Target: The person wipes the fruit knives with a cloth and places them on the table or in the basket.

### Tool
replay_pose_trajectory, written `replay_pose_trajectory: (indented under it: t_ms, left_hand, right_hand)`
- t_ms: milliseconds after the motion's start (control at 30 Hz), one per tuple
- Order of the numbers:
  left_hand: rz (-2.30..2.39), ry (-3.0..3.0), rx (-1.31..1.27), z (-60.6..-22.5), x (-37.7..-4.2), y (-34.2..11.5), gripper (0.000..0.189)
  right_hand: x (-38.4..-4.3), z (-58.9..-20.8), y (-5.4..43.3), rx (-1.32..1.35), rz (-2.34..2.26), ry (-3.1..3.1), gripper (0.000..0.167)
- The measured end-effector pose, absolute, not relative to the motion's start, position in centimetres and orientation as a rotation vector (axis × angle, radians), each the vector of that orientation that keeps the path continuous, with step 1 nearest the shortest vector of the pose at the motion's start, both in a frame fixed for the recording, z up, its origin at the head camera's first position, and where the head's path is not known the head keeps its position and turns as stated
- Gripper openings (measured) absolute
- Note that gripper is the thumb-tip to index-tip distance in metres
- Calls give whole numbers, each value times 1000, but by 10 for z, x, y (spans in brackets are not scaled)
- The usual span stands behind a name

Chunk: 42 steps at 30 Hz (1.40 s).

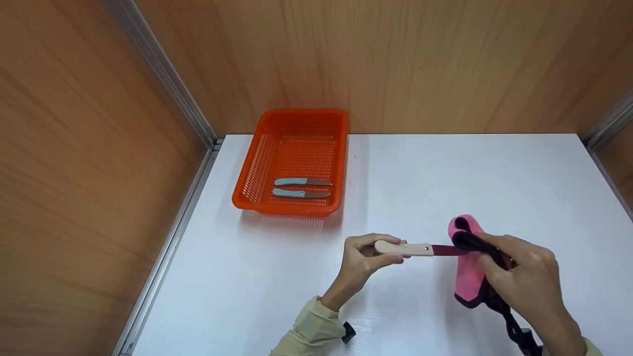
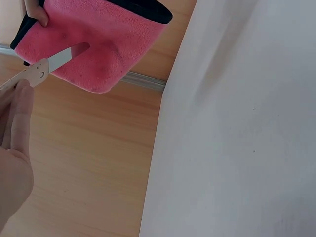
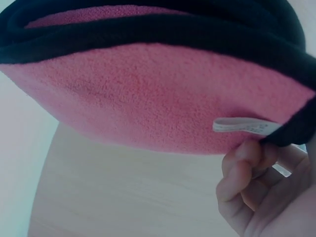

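My left hand (image 1: 357,261) pinches the cream handle of a small knife (image 1: 415,249) between thumb and fingers, blade toward the right. In the left wrist view the blade (image 2: 60,59) shows bright metal, with a pink reflection near its tip. My right hand (image 1: 531,277) grips a folded pink cloth (image 1: 469,282) with black edging. The cloth overlaps the blade's far end in the head view and hides the tip. A white tag (image 3: 239,124) sticks out from the cloth beside the right fingers in the right wrist view.
An orange perforated basket (image 1: 240,195) stands at the back left of the white table (image 1: 277,291). Two knives with pale blue handles (image 1: 291,193) lie side by side inside it. Wooden panels (image 1: 376,64) wall the table at the back and left.
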<state>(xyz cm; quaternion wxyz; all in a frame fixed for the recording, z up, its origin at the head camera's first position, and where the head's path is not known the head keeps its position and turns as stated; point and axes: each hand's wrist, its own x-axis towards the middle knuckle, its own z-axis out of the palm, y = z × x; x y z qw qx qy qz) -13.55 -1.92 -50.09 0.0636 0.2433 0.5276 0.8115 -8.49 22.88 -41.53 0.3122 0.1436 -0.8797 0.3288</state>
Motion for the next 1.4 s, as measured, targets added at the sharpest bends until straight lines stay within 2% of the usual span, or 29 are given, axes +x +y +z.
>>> replay_pose_trajectory:
  t_ms: [400, 567, 1400]
  left_hand:
    - [2481, 1552, 742, -498, -132, -13, 29]
    - [2510, 1493, 728, -495, -131, -12, 30]
    - [2560, 1475, 673, -494, -128, -23, 29]
  right_hand:
    - [-84, -426, 208, 453, 748, -2461, 34]
    - [-82, -425, 202, 428, 684, -2553, 32]
    - [-84, -430, 210, 351, 694, -2604, 29]
